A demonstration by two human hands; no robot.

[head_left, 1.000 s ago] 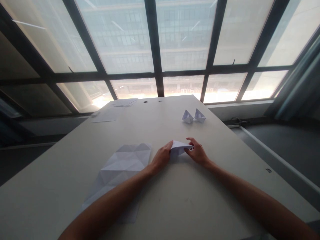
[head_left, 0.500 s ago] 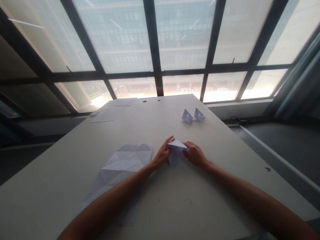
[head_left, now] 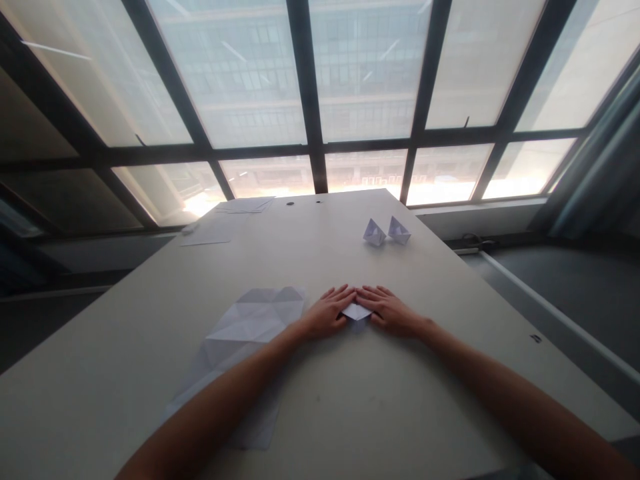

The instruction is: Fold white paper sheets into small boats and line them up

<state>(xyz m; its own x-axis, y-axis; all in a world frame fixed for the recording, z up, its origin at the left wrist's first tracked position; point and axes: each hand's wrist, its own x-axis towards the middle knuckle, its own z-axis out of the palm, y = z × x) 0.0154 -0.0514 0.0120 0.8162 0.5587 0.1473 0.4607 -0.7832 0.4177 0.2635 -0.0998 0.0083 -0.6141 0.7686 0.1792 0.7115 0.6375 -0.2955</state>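
A small piece of folded white paper (head_left: 357,312) lies on the table between my hands, its near corner showing and its far part covered by my fingers. My left hand (head_left: 328,312) rests flat over its left side, fingers stretched out. From the other side my right hand (head_left: 393,311) presses on it in the same way, fingertips close to those of the left. Beside my left forearm spreads a large creased white sheet (head_left: 257,320), partly hidden under the arm.
Two folded paper boats (head_left: 374,233) stand side by side farther back on the right of the white table (head_left: 410,400). Flat paper sheets (head_left: 245,205) lie at the far left corner. A small dark mark (head_left: 535,339) sits near the right edge. Windows rise behind.
The folded paper has gone from raised and held between fingers and thumbs to flat on the table. Both hands have turned palm down and spread over it.
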